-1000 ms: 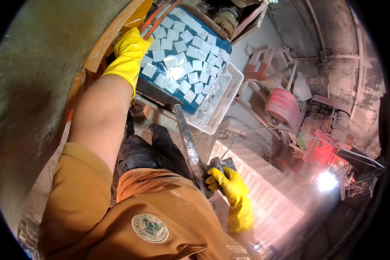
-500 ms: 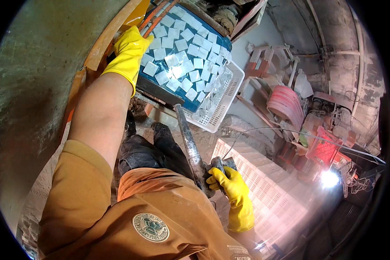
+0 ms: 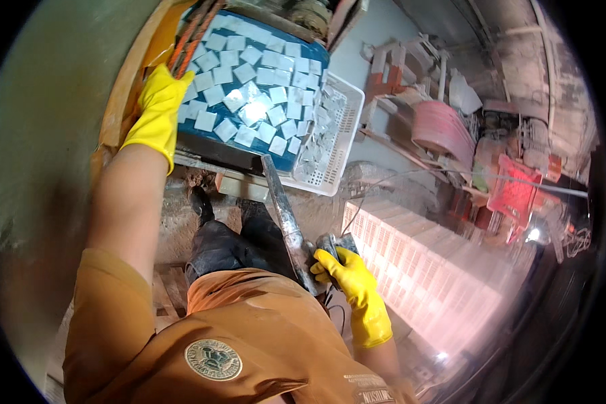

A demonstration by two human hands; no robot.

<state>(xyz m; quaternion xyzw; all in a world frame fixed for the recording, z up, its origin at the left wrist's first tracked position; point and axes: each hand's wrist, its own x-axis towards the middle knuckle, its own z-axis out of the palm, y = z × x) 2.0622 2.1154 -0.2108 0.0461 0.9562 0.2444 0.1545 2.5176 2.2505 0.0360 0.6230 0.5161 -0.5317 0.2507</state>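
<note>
My left hand [image 3: 156, 111], in a yellow rubber glove, is closed at the lower end of two orange straps [image 3: 196, 37], beside the left edge of a blue surface. Many small white square tiles [image 3: 248, 73] lie scattered flat on that blue surface [image 3: 194, 138]. My right hand [image 3: 351, 286], also gloved in yellow, has its fingers wrapped round a dark, grimy handle [image 3: 328, 252]. This handle sits against a long worn metal bar [image 3: 291, 232], which slants up to the front edge of the blue surface. Part of each grip is hidden by the gloves.
A white perforated plastic crate [image 3: 340, 145] holding pale pieces stands against the blue surface's right side. A pale stack of slotted crates [image 3: 424, 269] is at lower right. A large curved grey wall [image 3: 54, 101] rises at left. Farther right are a red crate [image 3: 514, 188] and clutter.
My view has shifted, so the tiles and crate appear farther left. Both hands keep their grips, with no clear movement against the blue surface or the bar.
</note>
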